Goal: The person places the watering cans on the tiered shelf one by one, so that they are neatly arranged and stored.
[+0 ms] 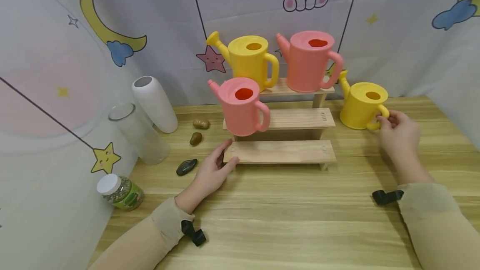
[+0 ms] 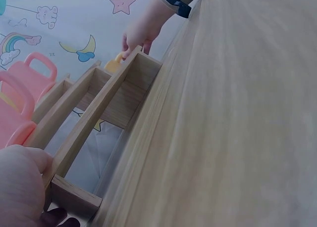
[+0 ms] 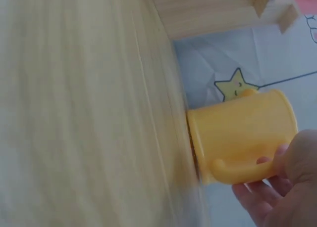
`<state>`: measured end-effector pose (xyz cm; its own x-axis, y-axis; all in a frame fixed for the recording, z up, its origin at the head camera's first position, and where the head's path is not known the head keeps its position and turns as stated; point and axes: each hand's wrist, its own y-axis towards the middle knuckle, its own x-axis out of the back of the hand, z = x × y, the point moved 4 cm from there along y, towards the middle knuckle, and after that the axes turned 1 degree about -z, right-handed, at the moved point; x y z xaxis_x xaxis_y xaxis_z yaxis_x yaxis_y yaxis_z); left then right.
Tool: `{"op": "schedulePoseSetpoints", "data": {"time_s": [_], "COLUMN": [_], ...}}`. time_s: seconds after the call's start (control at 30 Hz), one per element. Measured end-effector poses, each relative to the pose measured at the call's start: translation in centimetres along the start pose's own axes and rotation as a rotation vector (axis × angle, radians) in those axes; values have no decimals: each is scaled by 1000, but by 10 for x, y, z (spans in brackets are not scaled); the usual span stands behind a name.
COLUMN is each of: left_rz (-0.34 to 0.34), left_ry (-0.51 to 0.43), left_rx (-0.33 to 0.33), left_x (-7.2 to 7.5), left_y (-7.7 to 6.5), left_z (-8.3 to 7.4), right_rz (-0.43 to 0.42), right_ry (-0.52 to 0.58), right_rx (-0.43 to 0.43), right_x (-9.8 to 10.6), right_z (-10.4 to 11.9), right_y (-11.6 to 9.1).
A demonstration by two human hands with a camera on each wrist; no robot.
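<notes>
At the right, my right hand (image 1: 401, 134) grips the handle of a yellow watering can (image 1: 358, 109), which stands on the table beside a stepped wooden shelf (image 1: 281, 152). The right wrist view shows fingers (image 3: 257, 200) wrapped about that handle. My left hand (image 1: 211, 170) holds the left end of the shelf's lowest step. In the left wrist view, its fingertips (image 2: 54, 217) show under the step's end. A pink watering can (image 1: 240, 111) is on the middle step. Another yellow watering can (image 1: 249, 59) and a second pink one (image 1: 309, 63) occupy the top step.
To the left stand a white vase (image 1: 157, 105), a clear glass vase (image 1: 144, 141) and a white-lidded jar (image 1: 121, 193). Two brown stones (image 1: 201, 124) and a black stone (image 1: 186, 167) lie between them and the shelf. A patterned curtain (image 1: 247, 3) hangs behind.
</notes>
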<state>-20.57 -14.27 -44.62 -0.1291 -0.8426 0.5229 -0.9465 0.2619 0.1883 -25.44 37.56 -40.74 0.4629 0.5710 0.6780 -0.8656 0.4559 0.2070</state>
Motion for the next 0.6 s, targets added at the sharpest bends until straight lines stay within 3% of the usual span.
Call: {"op": "schedulePoseSetpoints", "data": {"time_s": [0.2, 0.3, 0.43, 0.53, 0.6], "left_rz": [7, 4, -6, -5, -4], "left_ry": [-13, -4, 18, 23, 23], "left_rx": [5, 0, -11, -12, -15], "left_x": [0, 1, 1, 1, 1], "left_y": [0, 0, 0, 0, 0], "left_z": [1, 1, 1, 2, 1], "right_rz": [-51, -134, -288, -354, -380], "right_ry": [120, 324, 504, 530, 530], "right_rx": [-48, -35, 45, 111, 218], "right_x": [17, 33, 61, 87, 105], "right_z": [12, 27, 55, 77, 92], "right_y": [-1, -5, -17, -32, -44]}}
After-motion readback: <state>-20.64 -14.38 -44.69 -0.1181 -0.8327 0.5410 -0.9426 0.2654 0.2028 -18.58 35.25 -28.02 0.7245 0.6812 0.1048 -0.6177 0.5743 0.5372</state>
